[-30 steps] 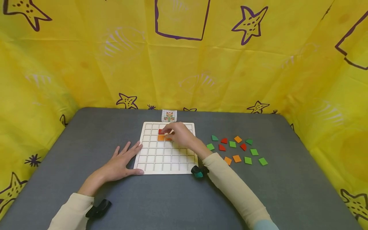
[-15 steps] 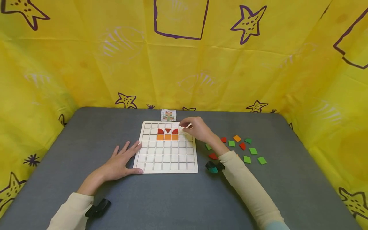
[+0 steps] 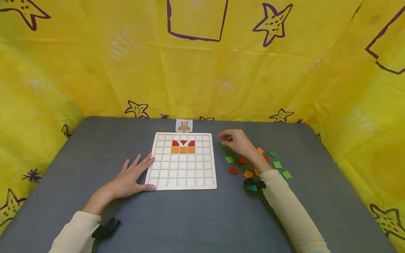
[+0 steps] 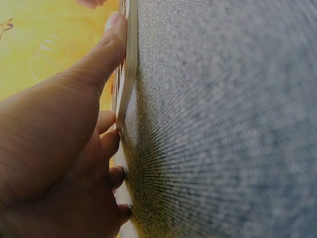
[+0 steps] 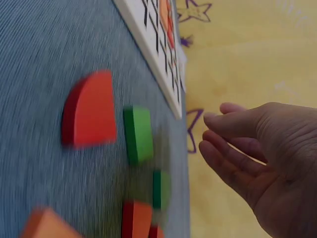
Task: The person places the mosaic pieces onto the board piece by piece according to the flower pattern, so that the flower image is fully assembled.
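Note:
A white gridded board (image 3: 196,172) lies on the table. Near its top, a red triangle (image 3: 183,142) sits between two red quarter-round tiles (image 3: 191,143), directly above a row of orange square tiles (image 3: 183,150). My left hand (image 3: 131,179) rests at the board's left edge with fingers spread; in the left wrist view its thumb (image 4: 106,52) lies along the board's edge. To the right of the board my right hand (image 3: 238,142) hovers above the table, fingers loosely bent. The right wrist view shows nothing between its fingers (image 5: 228,158).
Loose tiles lie right of the board: a red quarter-round tile (image 3: 233,171), a green square tile (image 3: 229,160), an orange tile (image 3: 248,174) and several more, partly hidden by my right arm. A small pattern card (image 3: 184,125) stands behind the board. Yellow cloth (image 3: 202,70) encloses the table.
My right hand has moved off the board to the right, uncovering the red triangle, the right quarter-round tile and the orange row. My left hand has stayed at the board's edge.

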The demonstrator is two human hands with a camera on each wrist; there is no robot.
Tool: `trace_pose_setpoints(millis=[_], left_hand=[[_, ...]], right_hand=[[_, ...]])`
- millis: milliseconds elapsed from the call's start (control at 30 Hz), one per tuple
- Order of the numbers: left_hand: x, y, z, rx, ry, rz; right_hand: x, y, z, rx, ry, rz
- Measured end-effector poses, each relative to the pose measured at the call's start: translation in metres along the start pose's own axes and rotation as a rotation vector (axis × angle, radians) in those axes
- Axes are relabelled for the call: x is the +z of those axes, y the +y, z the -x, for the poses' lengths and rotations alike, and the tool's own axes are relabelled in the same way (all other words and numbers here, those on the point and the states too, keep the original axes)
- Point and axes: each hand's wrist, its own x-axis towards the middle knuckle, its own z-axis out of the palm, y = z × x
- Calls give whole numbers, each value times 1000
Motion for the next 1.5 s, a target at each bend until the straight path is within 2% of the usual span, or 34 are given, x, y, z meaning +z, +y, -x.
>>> trace_pose_setpoints(millis=[233, 500, 733, 933, 1167, 1500], left_hand=[[-1, 0, 2, -3, -3, -11], [-2, 2, 1, 17, 10, -9], [-1, 0, -1, 1, 0, -13], [-1, 0, -2, -4, -3, -7], [-1, 1, -1, -10, -3, 0], [-1, 0, -2, 0, -4, 2]], right_hand=[[-16, 17, 11, 39, 3, 35], [-50, 42, 36, 156, 7, 35], [-72, 63, 62, 213, -44, 36], [-81, 70, 75, 194, -113, 21], [-85, 73, 80, 194, -214, 13], [-83, 79, 84, 214, -150, 72]])
